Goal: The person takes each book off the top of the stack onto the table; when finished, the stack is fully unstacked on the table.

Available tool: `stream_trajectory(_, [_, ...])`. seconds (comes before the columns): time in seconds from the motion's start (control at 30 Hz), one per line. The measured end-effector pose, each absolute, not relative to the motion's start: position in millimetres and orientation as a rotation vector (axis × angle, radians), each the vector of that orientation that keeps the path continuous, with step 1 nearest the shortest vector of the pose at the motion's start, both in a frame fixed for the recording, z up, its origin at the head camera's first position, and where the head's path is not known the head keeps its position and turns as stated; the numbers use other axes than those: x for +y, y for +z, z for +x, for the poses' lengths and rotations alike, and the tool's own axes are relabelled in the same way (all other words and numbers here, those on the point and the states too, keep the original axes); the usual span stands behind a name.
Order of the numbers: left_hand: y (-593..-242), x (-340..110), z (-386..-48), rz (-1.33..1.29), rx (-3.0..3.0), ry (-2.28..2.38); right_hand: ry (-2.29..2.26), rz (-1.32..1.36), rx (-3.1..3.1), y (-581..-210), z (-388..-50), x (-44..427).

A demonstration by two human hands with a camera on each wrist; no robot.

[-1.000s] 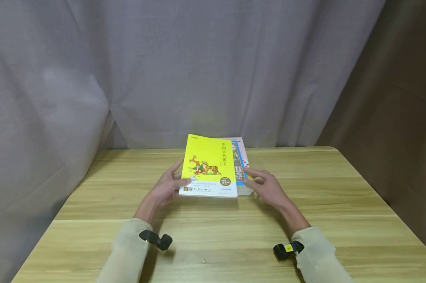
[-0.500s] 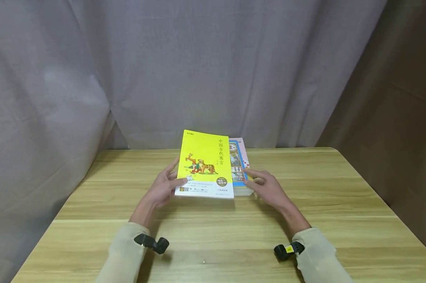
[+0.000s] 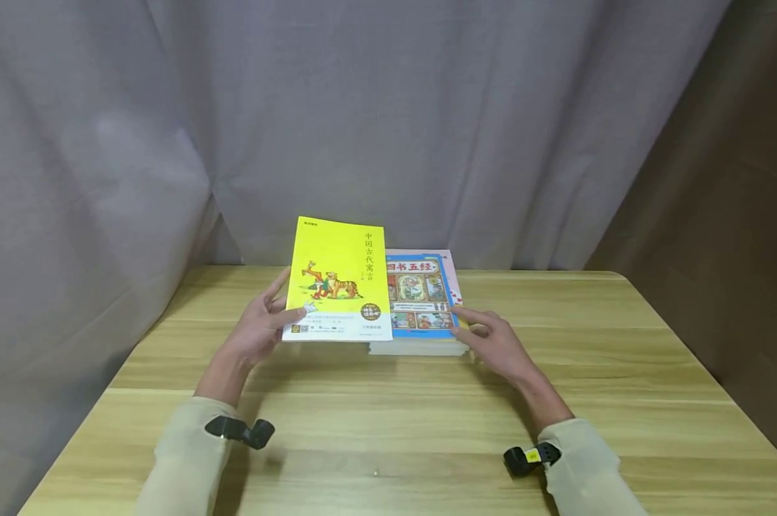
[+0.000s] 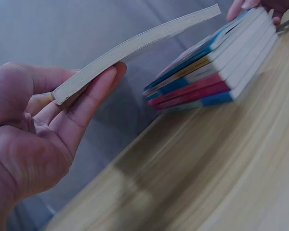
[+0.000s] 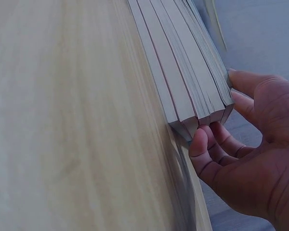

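Note:
The left hand [image 3: 256, 330] grips the left edge of a yellow book [image 3: 340, 276], thumb on the cover and fingers underneath. In the left wrist view this book [image 4: 139, 44] is raised above the table, apart from the stack of books [image 4: 202, 77]. A blue-bordered book [image 3: 421, 294] lies on top of the stack, its left part hidden behind the yellow one in the head view. At the stack's right side rests the right hand [image 3: 501, 347], with fingertips on the top cover's edge; in the right wrist view other fingers of this hand [image 5: 250, 144] touch the book sides.
The stack stands on a wooden table [image 3: 375, 423] near its back edge. Behind it hangs a grey curtain [image 3: 375, 129], with a brown one [image 3: 724, 215] at the right. A black wrist camera [image 3: 240, 431] is strapped on the left sleeve, another [image 3: 530, 459] on the right.
The left hand has moved the yellow book left and up, uncovering more of the blue-bordered book. The right hand has stayed at the stack's side. The head view has shifted slightly.

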State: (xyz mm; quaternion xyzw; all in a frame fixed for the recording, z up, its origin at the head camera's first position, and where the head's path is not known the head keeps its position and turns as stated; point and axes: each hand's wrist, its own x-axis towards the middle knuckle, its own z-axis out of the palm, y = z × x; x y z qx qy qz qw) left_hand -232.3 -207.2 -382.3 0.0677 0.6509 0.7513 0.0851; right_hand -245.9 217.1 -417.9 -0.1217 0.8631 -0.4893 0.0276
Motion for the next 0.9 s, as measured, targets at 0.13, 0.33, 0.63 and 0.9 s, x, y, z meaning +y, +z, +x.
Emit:
stream_trajectory(0.13, [-379.8, -226.1, -229.8, 0.198, 1.950, 2.231, -1.517, -0.373, 2.670, -417.3, -246.2, 219.5])
stream_trajectory(0.33, [-385.6, -254.2, -225.3, 0.152, 1.983, 2.197, -1.514, -0.349, 2.670, -417.2, -244.1, 221.3])
stream_trajectory(0.63, [-399.4, -289.5, -220.7, -0.119, 2.178, 1.988, -1.526, -0.354, 2.660, -416.8, -243.2, 221.8])
stream_trajectory(0.9, [-412.6, -309.1, -219.0, -0.198, 2.196, 1.894, -1.577, -0.320, 2.599, -416.3, -242.1, 220.7])
